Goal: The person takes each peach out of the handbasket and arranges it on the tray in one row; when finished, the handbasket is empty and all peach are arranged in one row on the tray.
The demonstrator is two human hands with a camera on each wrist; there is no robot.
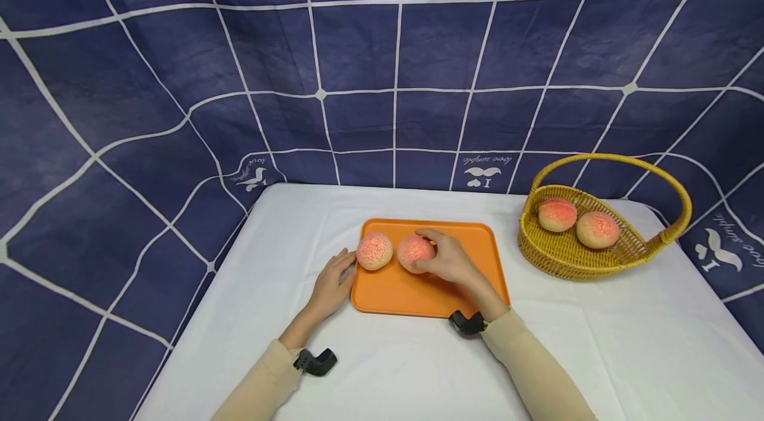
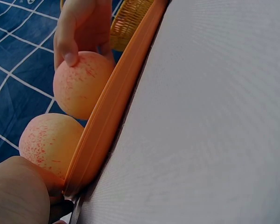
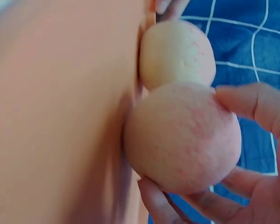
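Observation:
My right hand grips a pink-and-cream peach from its right side, fingers and thumb curled round it. In the right wrist view this peach sits low against the orange tray. A second peach lies to its left on the orange tray. My left hand rests at the tray's left edge beside that second peach, fingers fairly straight. The left wrist view has the left hand at the tray corner, partly covering the second peach; its fingertips are hidden there.
A yellow wicker basket with a tall handle stands right of the tray. Two more peaches, a left one and a right one, lie in it. Blue gridded cloth hangs behind the white-covered table.

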